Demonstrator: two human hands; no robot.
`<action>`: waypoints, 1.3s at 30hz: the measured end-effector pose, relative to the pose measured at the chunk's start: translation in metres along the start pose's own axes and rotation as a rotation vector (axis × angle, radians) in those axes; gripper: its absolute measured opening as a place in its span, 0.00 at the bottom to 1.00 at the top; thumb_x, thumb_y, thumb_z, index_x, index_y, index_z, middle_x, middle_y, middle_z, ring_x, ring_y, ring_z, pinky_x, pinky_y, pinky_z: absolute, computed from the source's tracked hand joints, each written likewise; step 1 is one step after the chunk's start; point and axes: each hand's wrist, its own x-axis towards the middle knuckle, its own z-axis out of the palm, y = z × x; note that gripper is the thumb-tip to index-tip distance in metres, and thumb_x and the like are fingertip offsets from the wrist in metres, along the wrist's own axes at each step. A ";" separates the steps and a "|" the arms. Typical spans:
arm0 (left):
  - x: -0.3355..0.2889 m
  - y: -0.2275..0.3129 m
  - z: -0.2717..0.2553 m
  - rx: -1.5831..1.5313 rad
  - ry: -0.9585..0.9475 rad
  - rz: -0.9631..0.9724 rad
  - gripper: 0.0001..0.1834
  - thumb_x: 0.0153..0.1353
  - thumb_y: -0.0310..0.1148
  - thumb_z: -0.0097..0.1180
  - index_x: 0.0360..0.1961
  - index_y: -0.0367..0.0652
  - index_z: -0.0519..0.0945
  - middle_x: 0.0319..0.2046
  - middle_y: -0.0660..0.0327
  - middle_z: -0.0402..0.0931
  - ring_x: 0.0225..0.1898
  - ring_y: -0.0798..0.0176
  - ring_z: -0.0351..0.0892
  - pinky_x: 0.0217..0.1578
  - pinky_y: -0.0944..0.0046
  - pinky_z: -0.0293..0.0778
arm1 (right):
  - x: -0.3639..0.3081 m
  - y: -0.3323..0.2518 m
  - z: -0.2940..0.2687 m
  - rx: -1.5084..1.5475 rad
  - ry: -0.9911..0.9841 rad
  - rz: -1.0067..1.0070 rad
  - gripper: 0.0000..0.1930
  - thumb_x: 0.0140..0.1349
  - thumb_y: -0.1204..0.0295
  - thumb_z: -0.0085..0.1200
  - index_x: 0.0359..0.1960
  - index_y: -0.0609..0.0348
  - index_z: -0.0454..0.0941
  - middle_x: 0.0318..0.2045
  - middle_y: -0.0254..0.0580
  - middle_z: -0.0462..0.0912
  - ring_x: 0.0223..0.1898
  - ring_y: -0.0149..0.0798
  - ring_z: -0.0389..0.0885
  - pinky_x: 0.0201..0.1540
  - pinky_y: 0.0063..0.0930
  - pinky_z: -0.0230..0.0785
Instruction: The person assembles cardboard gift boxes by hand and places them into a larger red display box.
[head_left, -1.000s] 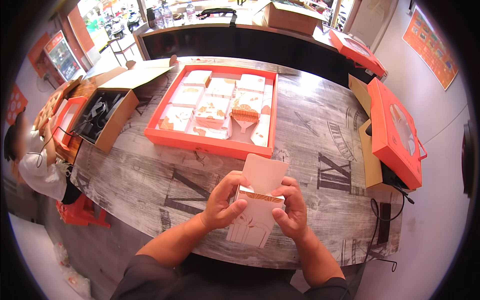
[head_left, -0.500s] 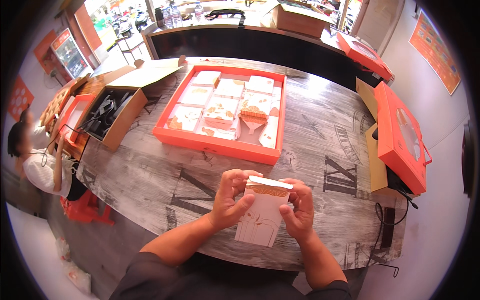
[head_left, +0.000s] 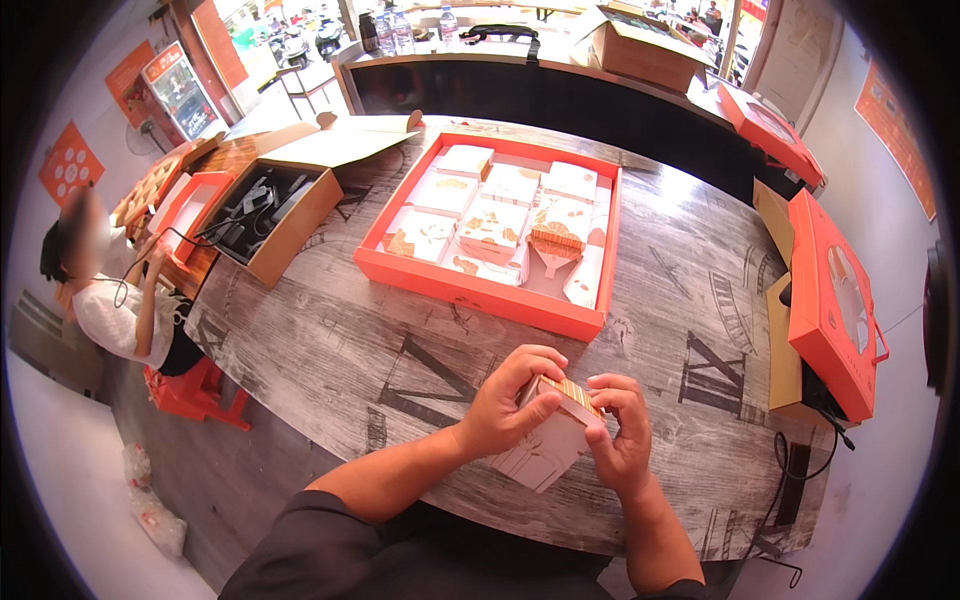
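A small white paper box (head_left: 545,452) with a line drawing and an orange-striped top edge is between my hands, above the near edge of the table. My left hand (head_left: 507,405) grips its upper left side, thumb on the front. On the box's upper right side, my right hand (head_left: 622,430) is closed with fingers at the striped top. Beyond them sits a shallow red tray box (head_left: 470,292) holding several white printed boxes in rows. At its front right, a fan-shaped cutout (head_left: 556,262) shows beside a narrow white box (head_left: 586,275).
An open cardboard box (head_left: 290,225) with black cables stands at the left, a red carton with a round window (head_left: 825,290) at the right. A person in white (head_left: 115,310) sits on a red stool (head_left: 190,393). A black cable (head_left: 800,490) hangs at the right edge.
My hands have tilted the white box and its top is now folded over, showing the orange-striped edge instead of the raised white flap. The view has shifted slightly left.
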 end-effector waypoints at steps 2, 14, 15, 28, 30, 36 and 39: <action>0.003 0.005 0.001 0.111 -0.027 0.076 0.16 0.66 0.30 0.60 0.53 0.40 0.74 0.55 0.51 0.72 0.55 0.58 0.74 0.57 0.59 0.70 | -0.002 0.002 -0.001 0.017 0.006 0.021 0.12 0.64 0.68 0.62 0.42 0.60 0.74 0.50 0.52 0.77 0.45 0.40 0.77 0.48 0.33 0.72; 0.002 0.008 0.003 0.177 0.007 0.078 0.21 0.63 0.31 0.63 0.56 0.39 0.75 0.52 0.49 0.77 0.52 0.54 0.79 0.54 0.58 0.74 | -0.007 -0.001 0.004 0.393 0.057 0.248 0.06 0.64 0.80 0.55 0.39 0.59 0.72 0.48 0.43 0.76 0.48 0.33 0.76 0.53 0.28 0.70; 0.002 0.008 0.003 0.174 0.013 0.084 0.20 0.63 0.31 0.62 0.56 0.39 0.76 0.52 0.49 0.77 0.52 0.54 0.79 0.54 0.58 0.74 | -0.006 -0.002 0.003 0.354 0.043 0.226 0.06 0.64 0.80 0.55 0.39 0.59 0.72 0.48 0.44 0.76 0.48 0.34 0.76 0.53 0.28 0.70; 0.002 0.002 0.002 -0.004 0.092 0.036 0.13 0.69 0.32 0.56 0.51 0.38 0.77 0.53 0.51 0.75 0.54 0.59 0.76 0.55 0.60 0.71 | 0.004 -0.007 -0.003 0.029 -0.107 -0.049 0.15 0.61 0.71 0.68 0.45 0.57 0.75 0.53 0.50 0.78 0.50 0.41 0.78 0.51 0.33 0.72; 0.000 0.000 0.001 -0.069 0.094 -0.008 0.12 0.70 0.31 0.54 0.51 0.38 0.77 0.55 0.50 0.74 0.55 0.60 0.75 0.56 0.60 0.70 | 0.003 -0.007 -0.001 0.029 -0.103 -0.022 0.18 0.59 0.70 0.69 0.46 0.57 0.75 0.54 0.51 0.77 0.50 0.42 0.78 0.49 0.32 0.73; 0.002 0.000 0.002 -0.203 0.057 -0.027 0.11 0.72 0.31 0.54 0.52 0.38 0.77 0.56 0.53 0.74 0.56 0.63 0.74 0.57 0.63 0.70 | 0.000 -0.004 0.001 0.080 -0.087 0.027 0.18 0.60 0.74 0.66 0.49 0.58 0.74 0.56 0.51 0.77 0.51 0.40 0.78 0.46 0.30 0.73; 0.005 0.008 0.005 -0.169 0.023 0.020 0.12 0.72 0.32 0.56 0.53 0.39 0.77 0.57 0.52 0.74 0.57 0.62 0.74 0.58 0.63 0.70 | -0.003 -0.008 0.005 0.218 -0.007 0.108 0.16 0.63 0.77 0.62 0.51 0.59 0.73 0.55 0.50 0.77 0.52 0.37 0.77 0.45 0.29 0.73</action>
